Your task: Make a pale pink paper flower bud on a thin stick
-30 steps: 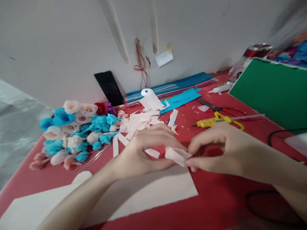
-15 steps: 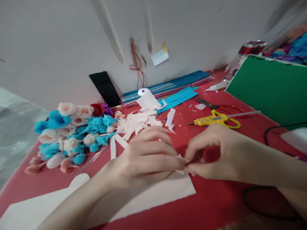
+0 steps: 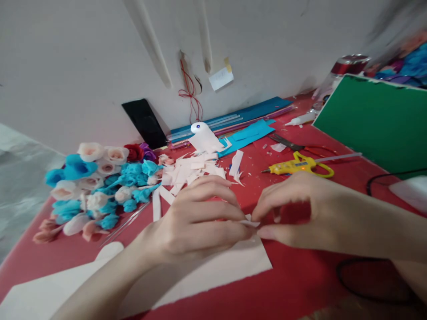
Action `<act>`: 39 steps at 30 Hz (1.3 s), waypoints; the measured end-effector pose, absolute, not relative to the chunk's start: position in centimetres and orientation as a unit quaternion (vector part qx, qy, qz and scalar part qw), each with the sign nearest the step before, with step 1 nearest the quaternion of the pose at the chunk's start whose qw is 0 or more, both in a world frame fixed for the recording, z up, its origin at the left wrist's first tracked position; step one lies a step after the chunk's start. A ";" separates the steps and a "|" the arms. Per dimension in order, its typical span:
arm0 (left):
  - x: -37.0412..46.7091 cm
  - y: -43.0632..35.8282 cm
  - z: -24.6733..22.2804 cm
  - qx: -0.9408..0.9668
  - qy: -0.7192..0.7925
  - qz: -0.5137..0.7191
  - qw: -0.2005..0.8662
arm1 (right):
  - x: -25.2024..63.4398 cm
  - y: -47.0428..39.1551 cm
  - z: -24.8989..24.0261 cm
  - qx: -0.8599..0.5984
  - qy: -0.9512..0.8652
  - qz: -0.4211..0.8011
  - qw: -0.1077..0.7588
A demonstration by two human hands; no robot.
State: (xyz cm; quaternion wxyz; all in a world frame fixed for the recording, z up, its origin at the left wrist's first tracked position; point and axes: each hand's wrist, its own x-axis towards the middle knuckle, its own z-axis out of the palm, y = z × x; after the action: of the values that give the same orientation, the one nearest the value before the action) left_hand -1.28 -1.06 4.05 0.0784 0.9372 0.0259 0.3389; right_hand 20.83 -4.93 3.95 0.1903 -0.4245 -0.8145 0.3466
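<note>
My left hand (image 3: 205,220) is closed on a small piece of pale crepe paper (image 3: 251,222), whose edge shows past the fingertips. My right hand (image 3: 290,213) meets it from the other side, thumb and forefinger curved around the paper's right end. Most of the piece is hidden by my fingers. Under both hands lies a large cream paper sheet (image 3: 207,282) on the red table. Just beyond my left hand is a heap of cut cream paper strips and petals (image 3: 196,168).
Blue and cream paper flowers (image 3: 100,186) crowd the left side. A yellow glue gun (image 3: 293,168) lies beyond my right hand, near red-handled pliers (image 3: 290,144). A green board (image 3: 373,120) stands right. A phone (image 3: 144,122) leans on the wall beside blue paper (image 3: 250,135).
My right thumb and forefinger have spread slightly and shifted a little left along the small paper piece, so more of its edge shows. My left hand has barely moved.
</note>
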 end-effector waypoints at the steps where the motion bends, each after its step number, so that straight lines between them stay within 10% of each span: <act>1: -1.3 -1.1 4.0 0.937 0.028 0.340 0.073 | 20.8 -5.0 4.0 -0.426 -0.811 0.351 0.196; 17: -1.2 -1.0 3.2 0.933 0.046 0.355 0.035 | 20.5 -4.1 4.9 -0.445 -0.785 0.392 0.180; 32: -1.1 1.1 -0.8 0.918 0.128 0.370 0.062 | 28.5 -2.2 -2.6 -0.716 -0.667 0.056 0.201; 39: -0.2 -0.7 0.1 0.927 0.102 0.360 0.008 | 21.2 -6.4 1.1 -0.512 -0.755 0.259 0.317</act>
State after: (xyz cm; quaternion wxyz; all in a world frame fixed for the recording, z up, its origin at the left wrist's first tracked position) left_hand -0.20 -0.73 0.09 0.0075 0.9274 0.1019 0.3599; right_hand 21.19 -6.41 1.12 0.3174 -0.5121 -0.7550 0.2589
